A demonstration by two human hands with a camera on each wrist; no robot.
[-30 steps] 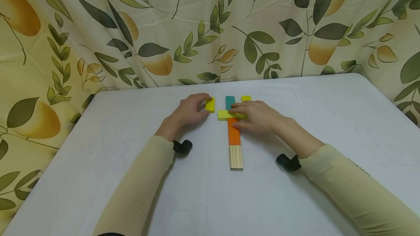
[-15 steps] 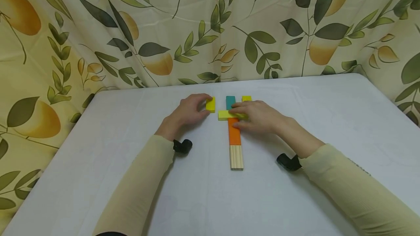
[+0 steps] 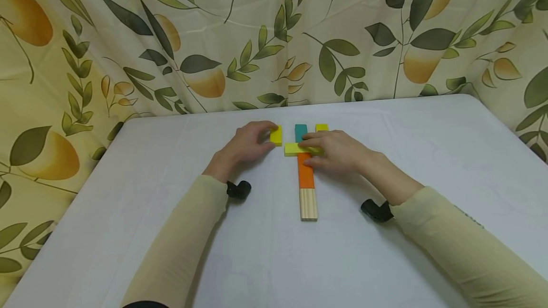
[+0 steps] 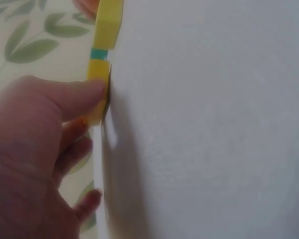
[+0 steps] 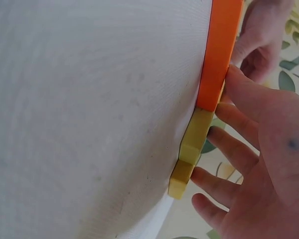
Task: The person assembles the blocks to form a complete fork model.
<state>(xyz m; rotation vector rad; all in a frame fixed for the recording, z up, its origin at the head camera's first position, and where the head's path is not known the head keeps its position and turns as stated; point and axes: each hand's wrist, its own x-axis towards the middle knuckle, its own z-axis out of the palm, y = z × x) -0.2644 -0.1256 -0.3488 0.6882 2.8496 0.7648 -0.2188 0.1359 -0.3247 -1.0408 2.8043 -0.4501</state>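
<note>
My left hand (image 3: 246, 142) pinches a small yellow block (image 3: 276, 136) between thumb and fingers, low at the white tabletop. In the left wrist view the thumb lies along that yellow block (image 4: 98, 74). A gap parts it from a flat arrangement of blocks: a teal block (image 3: 301, 132), a crosswise yellow-green block (image 3: 291, 149), an orange block (image 3: 306, 177) and a bare-wood block (image 3: 308, 205). Another yellow block (image 3: 322, 127) sits at the right end of the crosspiece. My right hand (image 3: 342, 152) reaches over the crosspiece, its spread fingers touching the blocks (image 5: 194, 137) from above.
A white tabletop (image 3: 257, 260) stretches around the blocks. Behind and to the left hangs a curtain (image 3: 274, 37) printed with leaves and fruit. Black wrist cameras (image 3: 239, 190) jut inward from both sleeves.
The left hand and its yellow block have shifted very slightly right, toward the teal block. The right hand and the other blocks stay as they were.
</note>
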